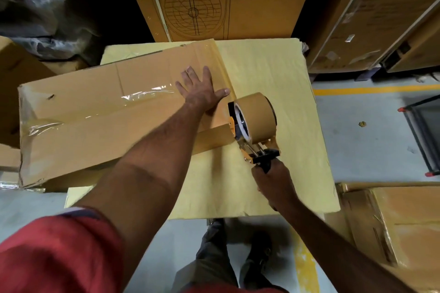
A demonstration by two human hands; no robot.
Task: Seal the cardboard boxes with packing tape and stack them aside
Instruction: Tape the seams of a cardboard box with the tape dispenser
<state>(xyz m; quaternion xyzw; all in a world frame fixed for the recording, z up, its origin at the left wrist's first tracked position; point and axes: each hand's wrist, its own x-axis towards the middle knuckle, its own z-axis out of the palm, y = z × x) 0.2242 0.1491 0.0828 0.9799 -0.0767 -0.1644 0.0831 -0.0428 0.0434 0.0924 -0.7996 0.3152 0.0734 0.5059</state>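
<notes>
A flattened brown cardboard box point(95, 116) lies across a pale yellow sheet-covered surface point(269, 74), with shiny clear tape on its left part. My left hand point(202, 88) presses flat on the box near its right edge, fingers spread. My right hand point(273, 181) grips the black handle of a tape dispenser point(256, 123) that carries a brown tape roll. The dispenser's front meets the box's right edge, where a brown tape strip point(214, 138) lies along the cardboard.
A tall printed carton point(226, 0) stands behind the surface. More cartons stand at the right point(381, 19) and lower right point(392, 226). A black frame with red tips point(421, 135) is on the grey floor. Crumpled plastic wrap point(42, 7) lies at the upper left.
</notes>
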